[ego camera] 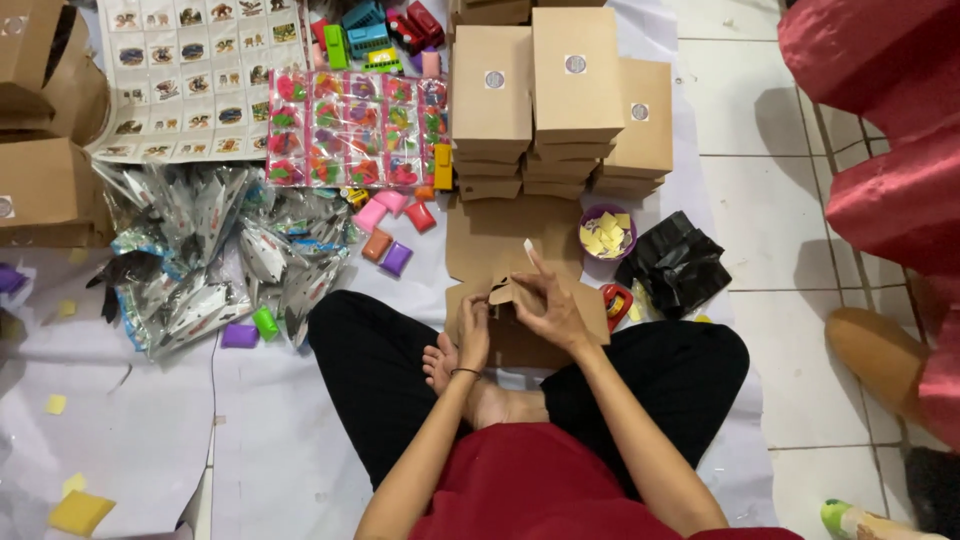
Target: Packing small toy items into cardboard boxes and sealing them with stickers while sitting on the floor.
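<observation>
I sit cross-legged on a white sheet, with a small brown cardboard box (pixel 520 320) in front of my lap. My left hand (pixel 472 333) grips its left side. My right hand (pixel 545 305) holds its top flap, and a small white piece shows at the fingertips. A flat unfolded brown box blank (pixel 500 235) lies just beyond the box.
Stacks of closed brown boxes (pixel 555 100) stand ahead. A purple bowl of yellow slips (pixel 607 232), a black bag (pixel 676 262) and a red tape dispenser (pixel 616 303) lie at my right. Silver packets (pixel 215 260), colourful toy packs (pixel 355 130) and small clay blocks (pixel 395 240) lie left. Red cushions (pixel 880 120) are far right.
</observation>
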